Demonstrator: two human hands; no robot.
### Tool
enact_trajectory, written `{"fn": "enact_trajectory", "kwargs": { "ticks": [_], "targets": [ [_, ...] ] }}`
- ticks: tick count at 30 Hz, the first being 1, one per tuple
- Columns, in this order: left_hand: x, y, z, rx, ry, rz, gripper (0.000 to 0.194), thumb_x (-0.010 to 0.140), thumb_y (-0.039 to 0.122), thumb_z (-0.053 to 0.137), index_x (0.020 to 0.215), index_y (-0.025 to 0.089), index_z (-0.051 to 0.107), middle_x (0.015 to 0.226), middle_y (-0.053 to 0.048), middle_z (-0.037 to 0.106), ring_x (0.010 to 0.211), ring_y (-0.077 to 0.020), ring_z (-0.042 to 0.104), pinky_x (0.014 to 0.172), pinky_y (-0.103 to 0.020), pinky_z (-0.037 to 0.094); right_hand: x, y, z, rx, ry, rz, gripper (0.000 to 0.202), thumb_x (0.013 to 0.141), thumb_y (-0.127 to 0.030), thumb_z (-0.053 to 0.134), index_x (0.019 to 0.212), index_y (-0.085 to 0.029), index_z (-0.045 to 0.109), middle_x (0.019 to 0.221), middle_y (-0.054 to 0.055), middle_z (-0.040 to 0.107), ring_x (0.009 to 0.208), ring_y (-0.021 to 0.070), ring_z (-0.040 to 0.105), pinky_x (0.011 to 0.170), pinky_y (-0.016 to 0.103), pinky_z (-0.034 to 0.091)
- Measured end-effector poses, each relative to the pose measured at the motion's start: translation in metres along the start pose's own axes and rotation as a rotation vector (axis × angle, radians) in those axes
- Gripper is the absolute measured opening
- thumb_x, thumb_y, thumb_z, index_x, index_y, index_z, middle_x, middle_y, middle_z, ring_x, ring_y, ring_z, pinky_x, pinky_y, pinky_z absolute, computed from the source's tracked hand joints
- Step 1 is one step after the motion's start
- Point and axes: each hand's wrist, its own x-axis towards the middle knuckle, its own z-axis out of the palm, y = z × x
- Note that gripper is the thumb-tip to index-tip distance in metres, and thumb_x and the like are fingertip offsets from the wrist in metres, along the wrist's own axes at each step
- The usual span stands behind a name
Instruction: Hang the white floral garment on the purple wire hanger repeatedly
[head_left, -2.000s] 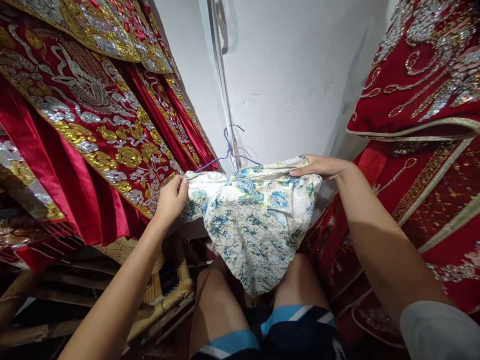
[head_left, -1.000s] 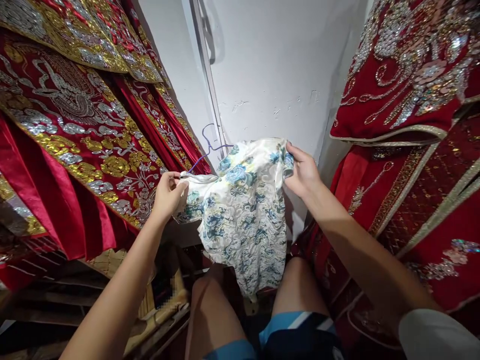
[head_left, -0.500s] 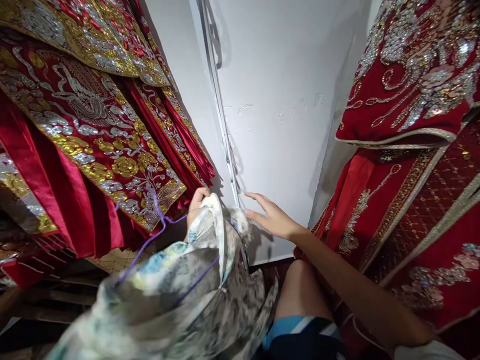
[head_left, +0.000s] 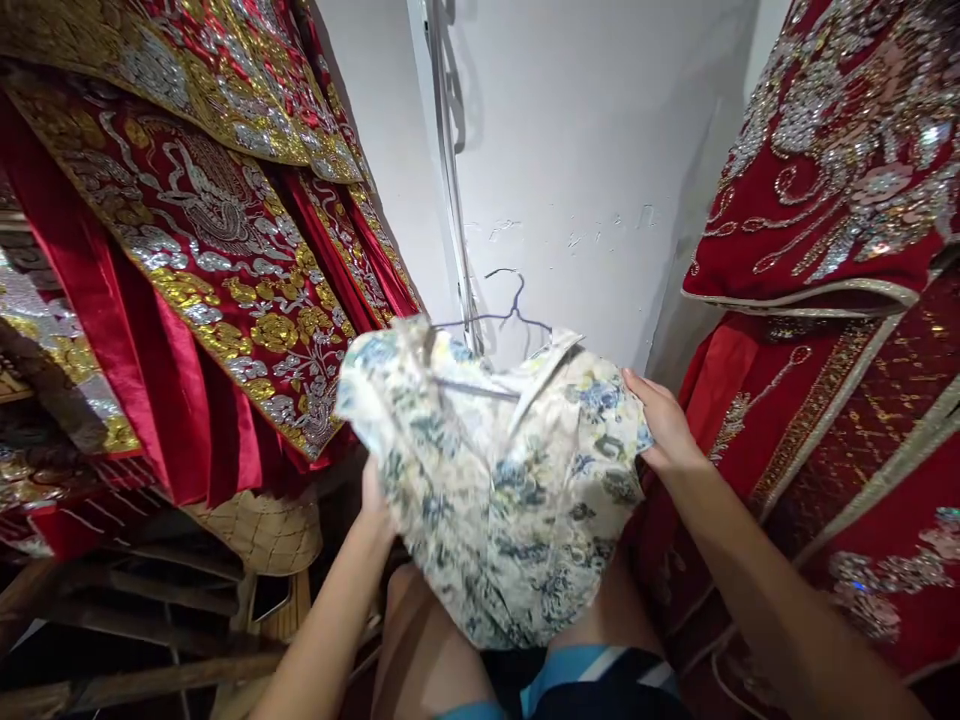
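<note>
A white short-sleeved shirt [head_left: 495, 500] with blue, green and yellow flowers is spread out in front of me, above my knees. It hangs on a purple wire hanger [head_left: 516, 312], whose hook points up past the collar. My right hand [head_left: 664, 415] grips the sleeve edge at the right, thumb and fingers on the cloth. At the other side my left hand [head_left: 375, 492] holds the shirt below the left sleeve, its fingers hidden by the fabric.
Red garments with gold and silver embroidery [head_left: 247, 290] hang at the left. Beaded red garments [head_left: 817, 260] hang at the right. Behind stands a white wall [head_left: 577, 130] with a metal strip [head_left: 448, 160]. A wooden frame [head_left: 150, 590] is at lower left.
The shirt, bunched and lower left before, is now spread open and centred, with the hanger inside it. My right hand, free before, has taken hold of the right sleeve. My left hand has moved lower.
</note>
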Motion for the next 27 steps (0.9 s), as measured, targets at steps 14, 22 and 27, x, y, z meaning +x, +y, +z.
{"fn": "enact_trajectory", "kwargs": {
  "ticks": [14,22,27],
  "targets": [
    [-0.066,-0.074,0.000,-0.144,0.251,-0.099,0.076,0.059,0.035,0.089,0.128,0.026,0.060,0.111,-0.009,0.075,0.120,-0.0318,0.064,0.108,-0.043,0.048,-0.016,0.033,0.014,-0.123,0.170,-0.134,0.040,0.080,-0.058,0.068,0.103,-0.026,0.068,0.109,0.006,0.073,0.111,0.0268,0.066,0.084,0.038,0.056],
    [-0.088,-0.076,0.046,-0.064,0.235,-0.131,0.076,0.064,0.039,0.085,0.134,0.025,0.058,0.129,-0.011,0.067,0.134,-0.0323,0.053,0.119,-0.045,0.033,-0.114,0.119,0.035,-0.160,0.071,0.049,0.034,0.085,-0.058,0.062,0.077,-0.026,0.056,0.070,0.002,0.061,0.060,0.0200,0.056,0.056,0.034,0.046],
    [-0.094,-0.071,0.046,0.052,0.164,-0.071,0.070,0.070,0.042,0.081,0.135,0.026,0.058,0.129,-0.010,0.066,0.137,-0.0312,0.050,0.121,-0.043,0.030,-0.129,0.123,0.067,-0.275,-0.290,0.106,0.041,0.090,-0.053,0.059,0.069,-0.025,0.039,0.061,-0.005,0.039,0.057,0.0156,0.042,0.056,0.030,0.034]
  ]
}}
